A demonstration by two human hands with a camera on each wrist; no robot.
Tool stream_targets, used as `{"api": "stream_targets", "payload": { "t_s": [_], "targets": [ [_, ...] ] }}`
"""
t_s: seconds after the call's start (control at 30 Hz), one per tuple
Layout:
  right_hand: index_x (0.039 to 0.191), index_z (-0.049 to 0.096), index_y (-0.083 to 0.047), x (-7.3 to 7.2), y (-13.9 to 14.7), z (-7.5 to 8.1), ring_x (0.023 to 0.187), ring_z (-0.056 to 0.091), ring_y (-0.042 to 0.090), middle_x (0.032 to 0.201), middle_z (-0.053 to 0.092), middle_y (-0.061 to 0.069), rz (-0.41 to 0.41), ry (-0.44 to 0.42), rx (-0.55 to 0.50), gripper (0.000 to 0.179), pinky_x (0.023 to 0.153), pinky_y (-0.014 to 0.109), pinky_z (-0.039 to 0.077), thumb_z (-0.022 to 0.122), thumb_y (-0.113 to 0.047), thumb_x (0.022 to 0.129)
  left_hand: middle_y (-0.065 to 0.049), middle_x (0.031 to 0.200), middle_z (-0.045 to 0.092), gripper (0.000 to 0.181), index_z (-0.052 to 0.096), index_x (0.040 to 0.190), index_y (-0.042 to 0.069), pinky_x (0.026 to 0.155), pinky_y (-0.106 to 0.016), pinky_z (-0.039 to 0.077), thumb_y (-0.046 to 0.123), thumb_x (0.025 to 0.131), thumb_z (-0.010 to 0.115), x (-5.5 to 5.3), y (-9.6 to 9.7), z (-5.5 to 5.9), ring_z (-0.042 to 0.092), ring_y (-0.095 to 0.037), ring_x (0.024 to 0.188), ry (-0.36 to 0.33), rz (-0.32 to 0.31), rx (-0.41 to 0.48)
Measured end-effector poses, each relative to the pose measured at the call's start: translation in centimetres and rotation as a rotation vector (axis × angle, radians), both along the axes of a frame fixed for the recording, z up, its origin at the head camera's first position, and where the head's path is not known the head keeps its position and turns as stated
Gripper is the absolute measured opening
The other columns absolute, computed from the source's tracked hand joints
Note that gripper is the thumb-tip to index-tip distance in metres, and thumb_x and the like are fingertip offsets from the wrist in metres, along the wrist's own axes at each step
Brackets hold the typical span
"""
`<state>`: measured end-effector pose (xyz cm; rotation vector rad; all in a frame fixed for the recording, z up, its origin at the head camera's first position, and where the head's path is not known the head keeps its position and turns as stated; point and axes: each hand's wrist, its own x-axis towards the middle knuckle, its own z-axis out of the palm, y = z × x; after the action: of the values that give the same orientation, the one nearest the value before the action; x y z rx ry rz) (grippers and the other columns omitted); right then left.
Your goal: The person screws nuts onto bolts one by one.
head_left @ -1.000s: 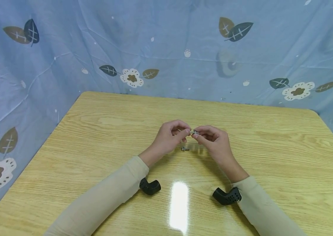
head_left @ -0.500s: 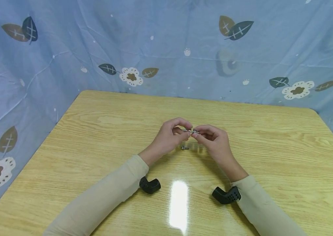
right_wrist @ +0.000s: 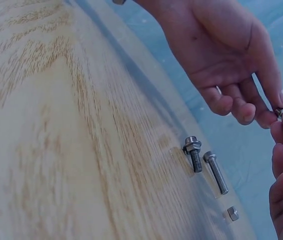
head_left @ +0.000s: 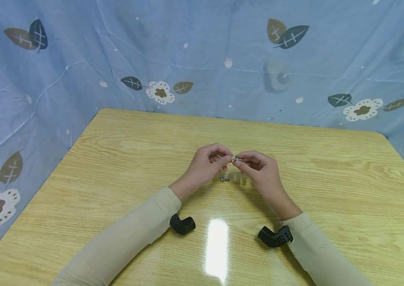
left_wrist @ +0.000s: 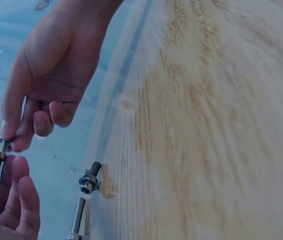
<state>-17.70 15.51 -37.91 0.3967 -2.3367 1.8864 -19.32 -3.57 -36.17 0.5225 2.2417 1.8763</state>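
Note:
Above the table's middle, my left hand [head_left: 207, 163] pinches a thin metal rod, mostly hidden by its thumb and index finger. The rod lines up with a small bolt [head_left: 237, 159] bearing a nut or washer. Thumb and index finger of my right hand [head_left: 262, 171] grip that bolt. In the right wrist view the held piece is nearly covered by fingertips. Below the hands lies a socket-head bolt [right_wrist: 194, 152] with a nut on its shaft. Beside it are a longer bare bolt [right_wrist: 215, 172] and a loose nut [right_wrist: 233, 213].
The wood-grain table [head_left: 134, 147] has rounded far corners and a bright light reflection. A blue patterned curtain [head_left: 205, 47] hangs along its back and left side. Black camera mounts [head_left: 182, 225] sit at both sleeve cuffs, just over the tabletop.
Half a second ago my left thumb and index finger were spread wider, showing more of the rod; now they pinch it again. My right hand stays nearly still, and the table pieces have not moved.

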Motion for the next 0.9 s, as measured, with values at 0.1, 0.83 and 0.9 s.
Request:
{"api": "stream_targets", "payload": {
  "t_s": [0.1, 0.83, 0.9],
  "targets": [
    [0.107, 0.068, 0.001, 0.06, 0.01, 0.04, 0.075, 0.066, 0.023, 0.088, 0.068, -0.007, 0.0, -0.001, 0.0, 0.023, 0.065, 0.032, 0.055, 0.07, -0.015, 0.09, -0.012, 0.103, 0.065, 0.011, 0.066, 0.105, 0.012, 0.072, -0.039, 0.056, 0.014, 0.096, 0.061, -0.03, 0.02, -0.05, 0.067, -0.032, 0.086, 0.027, 0.003, -0.003],
    [0.108, 0.067, 0.003, 0.17, -0.12, 0.02, 0.074, 0.066, 0.022, 0.087, 0.069, -0.009, 0.0, -0.002, -0.018, 0.024, 0.065, 0.031, 0.055, 0.069, -0.012, 0.09, -0.019, 0.1, 0.066, 0.017, 0.066, 0.107, 0.008, 0.072, -0.042, 0.057, 0.02, 0.098, 0.058, -0.05, 0.08, -0.2, 0.065, -0.036, 0.082, -0.012, 0.008, -0.01],
    [0.108, 0.067, 0.003, 0.2, -0.13, 0.06, 0.074, 0.065, 0.023, 0.087, 0.068, -0.01, 0.0, -0.002, -0.017, 0.024, 0.064, 0.031, 0.054, 0.069, -0.012, 0.09, -0.021, 0.101, 0.066, 0.017, 0.066, 0.107, 0.007, 0.073, -0.042, 0.057, 0.019, 0.098, 0.059, -0.07, 0.06, -0.24, 0.065, -0.037, 0.083, -0.001, 0.005, -0.006]
  ]
}}
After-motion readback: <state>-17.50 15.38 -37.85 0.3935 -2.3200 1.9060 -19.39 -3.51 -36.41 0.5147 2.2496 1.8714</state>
